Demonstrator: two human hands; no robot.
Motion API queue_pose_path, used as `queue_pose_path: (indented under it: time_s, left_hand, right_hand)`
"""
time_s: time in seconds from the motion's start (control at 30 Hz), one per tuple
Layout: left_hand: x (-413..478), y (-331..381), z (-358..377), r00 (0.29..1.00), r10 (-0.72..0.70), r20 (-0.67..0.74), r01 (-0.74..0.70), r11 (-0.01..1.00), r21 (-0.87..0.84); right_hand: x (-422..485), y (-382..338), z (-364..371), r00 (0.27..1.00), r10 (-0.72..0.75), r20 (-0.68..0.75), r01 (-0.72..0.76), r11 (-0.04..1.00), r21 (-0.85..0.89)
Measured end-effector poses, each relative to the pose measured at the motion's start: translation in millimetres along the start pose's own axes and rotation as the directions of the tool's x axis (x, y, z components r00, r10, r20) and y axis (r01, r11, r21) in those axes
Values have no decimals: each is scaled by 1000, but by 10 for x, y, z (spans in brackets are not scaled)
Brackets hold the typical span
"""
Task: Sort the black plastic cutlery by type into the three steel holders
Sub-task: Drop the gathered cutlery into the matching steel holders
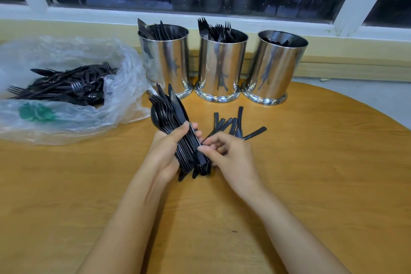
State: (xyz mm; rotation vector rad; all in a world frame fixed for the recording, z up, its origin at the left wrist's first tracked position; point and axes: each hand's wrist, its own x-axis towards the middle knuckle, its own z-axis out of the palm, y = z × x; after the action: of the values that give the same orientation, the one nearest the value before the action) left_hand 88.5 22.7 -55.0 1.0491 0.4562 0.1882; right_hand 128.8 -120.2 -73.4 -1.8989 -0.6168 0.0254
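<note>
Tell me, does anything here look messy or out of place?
Nothing looks broken or spilled. The untidiest spot is the plastic bag, where mixed cutlery lies jumbled. A few black pieces splay out from the right hand; the three steel holders stand upright.

Left holder (165,60), middle holder (221,64), right holder (275,66) in a row at table (311,162) rear, bag (66,122) holding cutlery heap (64,87) at table left, bundle (175,115) in left hand (164,151) before left holder, right hand (229,151) pinching its right side, fanned pieces (235,124) just beyond.

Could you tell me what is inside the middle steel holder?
Black forks stand in the middle holder, tines up. Handles and anything deeper are hidden by its wall.
</note>
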Motion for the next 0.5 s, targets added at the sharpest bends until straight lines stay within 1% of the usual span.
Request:
queue_pose_path:
  time_s: [0.1,0.17,0.23,0.37,0.43,0.5]
  left_hand:
    - [-29,95,-160,998,34,-55,-35,999,-28]
    - [-48,160,-296,999,17,-48,-22,995,-92]
    - [-46,209,-424,999,5,-39,-10,994,-112]
    - [-7,235,-524,1000,-9,-14,7,993,-122]
    - [-2,230,-522,1000,-10,0,10,992,-126]
    - [-9,229,-512,1000,-12,15,14,991,-133]
  right_hand:
    - [42,30,-75,998,-57,-15,55,996,-72]
    - [89,99,-166,998,-58,-33,53,990,-132]
    - [129,172,-236,999,-50,-1,49,979,-200]
    - [256,187,-252,986,-61,152,108,940,-323]
    - [371,153,-205,965,-94,244,180,917,-355]
    - [507,130,-130,922,-118,369,284,854,-436]
